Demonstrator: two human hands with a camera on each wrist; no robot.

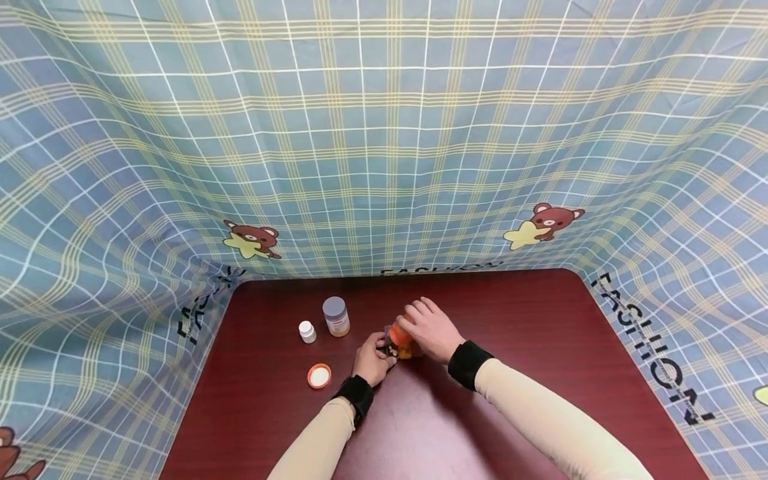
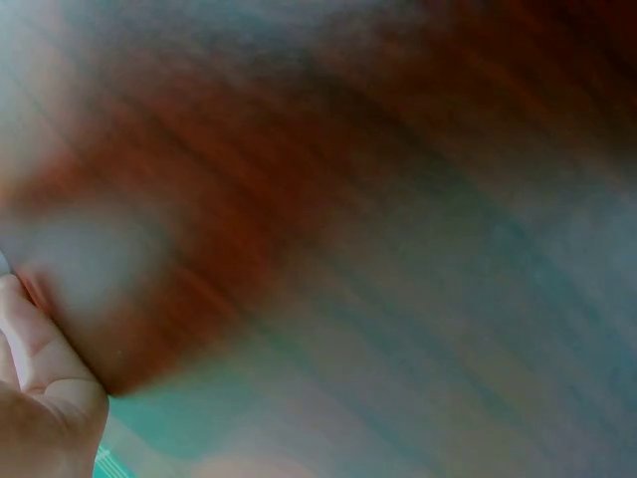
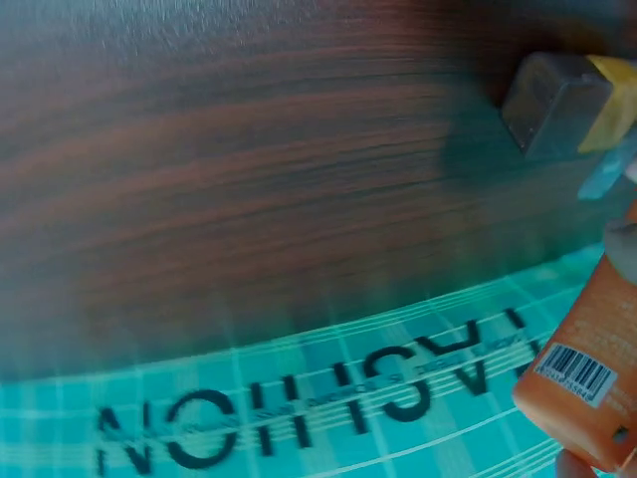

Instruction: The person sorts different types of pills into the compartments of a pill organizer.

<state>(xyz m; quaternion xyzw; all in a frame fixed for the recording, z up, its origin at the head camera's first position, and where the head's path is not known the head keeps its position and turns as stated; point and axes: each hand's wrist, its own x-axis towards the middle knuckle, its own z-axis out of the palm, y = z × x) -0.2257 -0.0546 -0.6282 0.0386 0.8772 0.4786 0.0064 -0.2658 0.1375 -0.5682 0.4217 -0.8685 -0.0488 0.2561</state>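
Observation:
My right hand (image 1: 433,331) grips an orange bottle (image 3: 587,358) with a barcode label. It tilts over a small box (image 3: 557,105) with a dark grey end, a yellow band and a light blue part. My left hand (image 1: 372,361) holds the near left side of this box, thumb and fingers round its edge. Both hands partly hide the box in the head view. Only a blurred part of the left hand (image 2: 50,398) shows at the lower left of its wrist view.
An orange-rimmed cap (image 1: 319,376), white inside, lies left of my left hand. Behind it stand a small white bottle (image 1: 307,332) and a bigger jar (image 1: 337,317) with a grey lid. The dark red table (image 1: 510,320) ends at a checked cloth (image 1: 390,167).

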